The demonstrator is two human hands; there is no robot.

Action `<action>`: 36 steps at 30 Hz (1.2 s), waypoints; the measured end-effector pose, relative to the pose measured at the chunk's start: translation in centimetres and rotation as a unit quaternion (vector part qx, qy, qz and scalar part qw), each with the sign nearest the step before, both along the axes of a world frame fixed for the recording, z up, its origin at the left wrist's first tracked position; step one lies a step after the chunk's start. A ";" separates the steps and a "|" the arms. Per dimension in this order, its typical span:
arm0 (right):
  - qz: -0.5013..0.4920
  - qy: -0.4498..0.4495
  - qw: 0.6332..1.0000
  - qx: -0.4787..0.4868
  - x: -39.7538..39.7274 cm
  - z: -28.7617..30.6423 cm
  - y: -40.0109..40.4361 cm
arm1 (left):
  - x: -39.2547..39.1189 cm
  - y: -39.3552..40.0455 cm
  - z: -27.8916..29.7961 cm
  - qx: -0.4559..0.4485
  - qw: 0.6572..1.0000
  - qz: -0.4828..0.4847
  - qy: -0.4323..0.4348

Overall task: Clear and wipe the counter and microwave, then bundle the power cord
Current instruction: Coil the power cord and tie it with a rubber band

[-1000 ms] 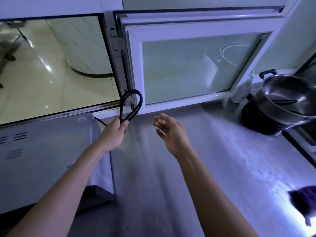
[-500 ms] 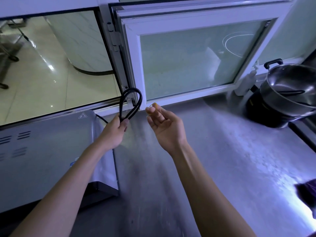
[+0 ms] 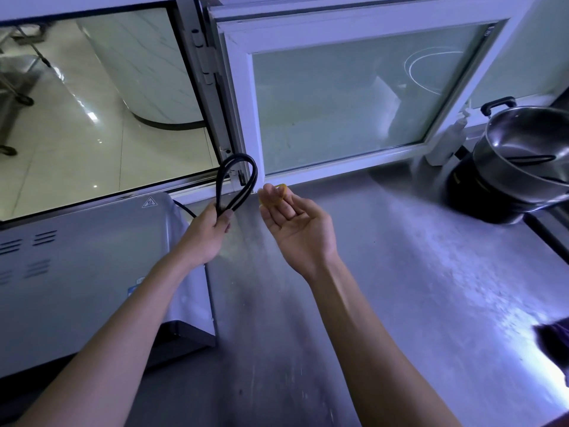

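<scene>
**We hold the looped cord by the window**

On the left we see the microwave (image 3: 86, 272), gray, sitting on the counter (image 3: 400, 288). Its black power cord (image 3: 237, 180) comes out from behind it and goes up into our left hand (image 3: 206, 235). Our left fingers are curled tight around the cord, and a folded loop sticks up above them, in front of the window frame (image 3: 243, 97).

Just to the right is our right hand (image 3: 295, 223), palm up, not touching the cord. Its fingertips are bent in and hold a small yellow rubber band (image 3: 278, 192).

Far right, a shiny metal pot (image 3: 523, 155) sits on a black base. A white bottle (image 3: 446, 143) stands beside it. A dark cloth (image 3: 554, 340) lies at the edge.
</scene>
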State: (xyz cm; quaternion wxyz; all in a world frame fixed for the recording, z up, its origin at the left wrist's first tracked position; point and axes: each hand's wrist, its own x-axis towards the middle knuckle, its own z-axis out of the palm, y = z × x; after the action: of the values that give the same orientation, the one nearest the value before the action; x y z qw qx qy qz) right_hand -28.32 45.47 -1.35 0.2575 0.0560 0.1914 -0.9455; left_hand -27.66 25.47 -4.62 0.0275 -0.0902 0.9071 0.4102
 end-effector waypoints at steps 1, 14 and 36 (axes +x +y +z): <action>-0.004 0.000 1.000 0.000 0.1 0.0 0.0 | 0.0 0.0 0.0 0.003 1.000 -0.001 0.002; -0.005 0.032 0.996 0.079 0.4 -0.5 -0.2 | 0.3 0.0 0.0 0.011 1.000 0.001 0.001; -0.034 0.095 0.956 0.277 1.4 -2.7 -0.1 | 0.5 -0.6 -1.2 -0.016 1.000 -0.005 -0.020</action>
State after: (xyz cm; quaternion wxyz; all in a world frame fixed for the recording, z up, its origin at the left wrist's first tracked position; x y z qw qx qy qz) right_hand -26.95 45.39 -4.09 0.1806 0.0417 0.4673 -0.8645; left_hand -27.20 24.83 -5.85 0.0467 -0.0945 0.9133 0.3935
